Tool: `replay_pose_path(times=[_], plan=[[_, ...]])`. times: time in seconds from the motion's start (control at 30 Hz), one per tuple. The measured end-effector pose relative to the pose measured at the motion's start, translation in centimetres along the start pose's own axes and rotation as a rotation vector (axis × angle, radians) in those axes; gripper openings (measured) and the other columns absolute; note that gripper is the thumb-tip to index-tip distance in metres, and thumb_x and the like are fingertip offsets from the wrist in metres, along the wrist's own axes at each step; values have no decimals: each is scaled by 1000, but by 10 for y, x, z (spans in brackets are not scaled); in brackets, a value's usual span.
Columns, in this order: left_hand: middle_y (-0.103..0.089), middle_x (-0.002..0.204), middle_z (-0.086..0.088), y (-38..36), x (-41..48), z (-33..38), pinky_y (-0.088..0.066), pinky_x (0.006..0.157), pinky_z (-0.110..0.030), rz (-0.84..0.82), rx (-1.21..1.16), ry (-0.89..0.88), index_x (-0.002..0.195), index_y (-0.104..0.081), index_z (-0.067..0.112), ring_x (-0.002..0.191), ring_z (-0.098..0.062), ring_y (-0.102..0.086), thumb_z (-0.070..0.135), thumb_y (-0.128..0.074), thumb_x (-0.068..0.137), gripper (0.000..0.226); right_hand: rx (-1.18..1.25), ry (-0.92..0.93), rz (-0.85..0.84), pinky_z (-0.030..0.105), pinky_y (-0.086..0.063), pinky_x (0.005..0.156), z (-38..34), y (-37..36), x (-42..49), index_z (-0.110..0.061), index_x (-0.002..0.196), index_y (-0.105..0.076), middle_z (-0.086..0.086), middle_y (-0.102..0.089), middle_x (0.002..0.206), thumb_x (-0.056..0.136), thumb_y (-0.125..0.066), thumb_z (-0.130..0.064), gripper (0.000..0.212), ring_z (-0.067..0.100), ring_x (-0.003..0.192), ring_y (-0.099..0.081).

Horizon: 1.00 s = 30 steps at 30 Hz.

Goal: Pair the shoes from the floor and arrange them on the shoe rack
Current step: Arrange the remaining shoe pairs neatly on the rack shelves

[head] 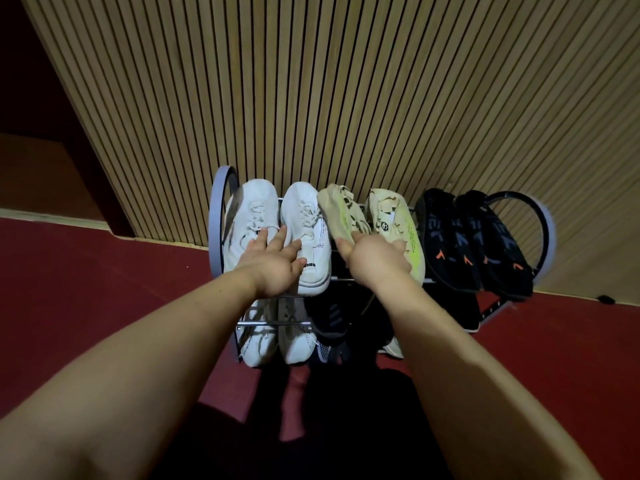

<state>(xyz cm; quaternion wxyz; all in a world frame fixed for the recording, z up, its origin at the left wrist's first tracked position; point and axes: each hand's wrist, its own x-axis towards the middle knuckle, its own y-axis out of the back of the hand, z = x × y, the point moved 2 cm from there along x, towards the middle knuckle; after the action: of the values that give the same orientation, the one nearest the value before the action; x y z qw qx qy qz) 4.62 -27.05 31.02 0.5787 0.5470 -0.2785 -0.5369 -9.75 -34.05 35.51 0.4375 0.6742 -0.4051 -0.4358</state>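
A metal shoe rack [217, 216] stands against the slatted wall. Its top shelf holds a white pair [254, 216] at the left, a beige pair with lime stripes [389, 213] in the middle and a black pair with orange marks [478, 244] at the right. My left hand [273, 263] lies with straight fingers on the white shoes. My right hand [372, 258] grips the heel of the left beige shoe [341, 211], which is tilted on its side.
The lower shelf holds another white pair [277, 341], a dark shoe [329, 327] and a pale shoe [394, 346], partly hidden by my arms. Red carpet [104, 278] surrounds the rack. A small dark object [606, 299] lies by the wall at the right.
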Motion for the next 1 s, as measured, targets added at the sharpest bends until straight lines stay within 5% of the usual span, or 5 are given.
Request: replay_pose_path(times=[0.2,0.47,0.67,0.9,1.0], plan=[[17,157,-8,-2,-1,-5,8,116,-45,88,45,16,149,-8,36,145,-32,11,55,-23,97,58,-532,308,187,49,-26,103,48,26,-14,-38,141,-33,1,-13,156,92,-45,-50,52,32,133,-20],[14,157,-10,3,-3,-9,6,115,-50,5,59,83,146,-16,43,144,-36,4,66,-22,91,60,-164,148,119,53,-9,112,43,-1,40,-29,147,-10,7,-22,154,76,-58,-66,94,30,140,-20],[18,157,-8,0,-1,-9,8,115,-48,6,40,88,149,-2,40,145,-34,7,66,-22,91,67,-106,68,53,46,-23,108,34,12,50,-33,149,8,15,-28,148,74,-68,-58,110,35,134,-27],[30,153,-7,15,-29,-11,2,116,-42,223,-560,2,132,37,43,144,-26,16,61,-70,69,124,-423,658,201,43,-11,111,26,52,37,-33,149,8,7,-27,148,72,-69,-57,111,24,137,-22],[28,154,-7,24,-35,-1,10,115,-42,298,-313,-92,131,37,42,143,-24,21,64,-71,65,129,-560,781,124,45,-5,114,13,36,42,-32,150,8,0,-12,157,77,-70,-46,108,20,144,-10]])
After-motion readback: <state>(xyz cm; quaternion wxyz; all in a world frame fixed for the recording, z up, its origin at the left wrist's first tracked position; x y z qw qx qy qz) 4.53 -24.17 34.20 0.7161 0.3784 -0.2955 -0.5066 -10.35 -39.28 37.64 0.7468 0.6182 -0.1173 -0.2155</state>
